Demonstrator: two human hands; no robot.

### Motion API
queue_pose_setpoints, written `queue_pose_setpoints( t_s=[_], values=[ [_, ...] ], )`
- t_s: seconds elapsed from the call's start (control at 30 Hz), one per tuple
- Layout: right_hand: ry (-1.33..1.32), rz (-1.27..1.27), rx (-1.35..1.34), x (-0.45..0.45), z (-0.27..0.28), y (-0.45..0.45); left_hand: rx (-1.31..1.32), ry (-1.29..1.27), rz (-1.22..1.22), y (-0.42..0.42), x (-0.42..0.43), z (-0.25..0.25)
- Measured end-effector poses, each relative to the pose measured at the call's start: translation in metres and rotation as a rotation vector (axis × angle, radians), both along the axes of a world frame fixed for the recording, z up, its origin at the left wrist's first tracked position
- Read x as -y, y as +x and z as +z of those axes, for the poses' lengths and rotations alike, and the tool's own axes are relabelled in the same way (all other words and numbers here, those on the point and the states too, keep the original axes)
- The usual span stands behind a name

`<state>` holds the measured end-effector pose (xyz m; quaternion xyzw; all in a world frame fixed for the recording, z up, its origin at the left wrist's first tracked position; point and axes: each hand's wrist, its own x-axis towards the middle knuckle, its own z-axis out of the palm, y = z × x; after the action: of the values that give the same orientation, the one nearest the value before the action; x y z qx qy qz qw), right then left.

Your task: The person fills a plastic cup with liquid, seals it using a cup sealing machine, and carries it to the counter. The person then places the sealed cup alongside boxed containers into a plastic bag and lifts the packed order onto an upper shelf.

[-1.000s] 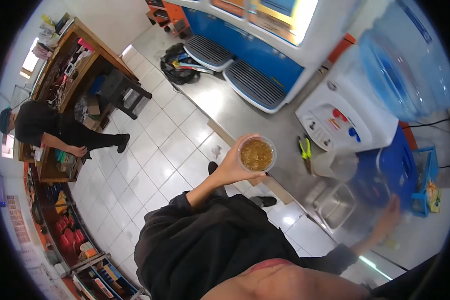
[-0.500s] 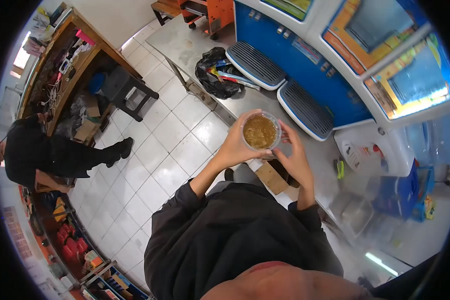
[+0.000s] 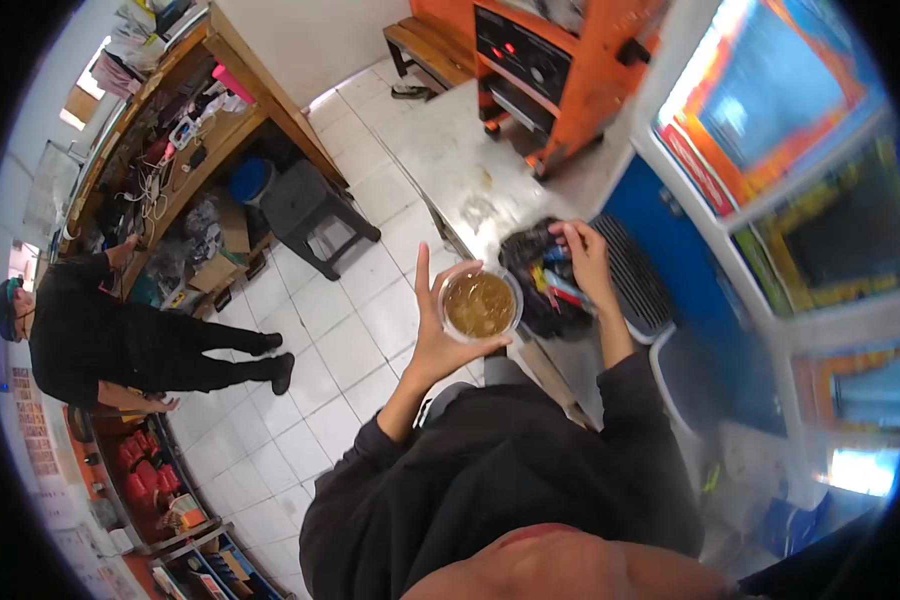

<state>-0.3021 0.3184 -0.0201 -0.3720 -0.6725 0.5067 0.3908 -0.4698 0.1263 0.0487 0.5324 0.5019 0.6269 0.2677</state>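
My left hand (image 3: 438, 335) is wrapped round a clear cup (image 3: 480, 305) of brown liquid with ice-like bits in it, its index finger stretched upward. The cup is upright, seen from above, in front of my torso. To its right, my right hand (image 3: 587, 262) hovers over a black plastic bag (image 3: 542, 300) on the metal counter, thumb and fingers bent toward each other; whether they hold something is too small to tell. Colourful packets (image 3: 560, 286) show in the bag's opening.
The metal counter (image 3: 460, 160) carries an orange rack (image 3: 595, 90) and a blue-and-white dispenser (image 3: 710, 290) with a dark drip tray (image 3: 628, 275). A grey stool (image 3: 315, 210) stands on the tiled floor. A person in black (image 3: 120, 330) is at the wooden shelves on the left.
The view has turned toward the orange rack. My right hand, which came from the blue container side to the cup, has left the cup and moved to above the black bag. The cup stays in my left hand.
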Motion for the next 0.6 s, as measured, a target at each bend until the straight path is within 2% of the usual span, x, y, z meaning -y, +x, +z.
queue_pose_setpoints(
  t_s=[0.07,0.13,0.17,0.2,0.27,0.3,0.33,0.37,0.4,0.47,0.5,0.57,0.6],
  values=[
    [-0.043,0.128,-0.147,-0.058,-0.020,-0.058,0.023,-0.002,0.039,-0.036,-0.011,-0.002],
    [-0.357,0.055,-0.316,-0.103,-0.030,-0.116,-0.034,-0.070,0.108,-0.070,-0.014,-0.006],
    [-0.431,0.030,-0.473,-0.126,-0.044,-0.136,0.045,-0.058,0.148,-0.082,-0.015,-0.007],
    [-0.517,0.025,-0.628,-0.156,-0.064,-0.153,-0.055,-0.084,0.176,-0.101,-0.016,-0.011],
    [-0.772,0.030,-0.773,-0.213,-0.094,-0.182,-0.051,-0.066,0.175,-0.134,-0.018,-0.006],
    [-0.752,-0.058,-0.786,-0.212,-0.081,-0.197,-0.079,-0.060,0.182,-0.152,-0.019,-0.008],
    [-0.684,-0.175,-0.766,-0.225,-0.097,-0.203,-0.105,-0.057,0.168,-0.173,-0.019,-0.009],
    [-0.599,-0.176,-0.950,-0.232,-0.120,-0.205,-0.122,-0.101,0.151,-0.193,-0.019,0.002],
    [-0.675,-0.320,-0.940,-0.219,-0.095,-0.214,-0.090,-0.058,0.144,-0.214,-0.021,-0.006],
    [-0.367,-0.427,-0.937,-0.237,-0.139,-0.215,-0.196,-0.058,0.144,-0.259,-0.025,0.000],
    [-0.263,-0.521,-0.700,-0.230,-0.150,-0.215,-0.186,-0.058,0.156,-0.279,-0.032,-0.001],
    [-0.316,-0.674,-0.706,-0.199,-0.128,-0.245,-0.258,-0.034,0.126,-0.316,-0.040,0.001],
    [-0.483,-0.741,-0.949,-0.167,-0.095,-0.269,-0.256,-0.031,0.122,-0.334,-0.045,0.002]
  ],
)
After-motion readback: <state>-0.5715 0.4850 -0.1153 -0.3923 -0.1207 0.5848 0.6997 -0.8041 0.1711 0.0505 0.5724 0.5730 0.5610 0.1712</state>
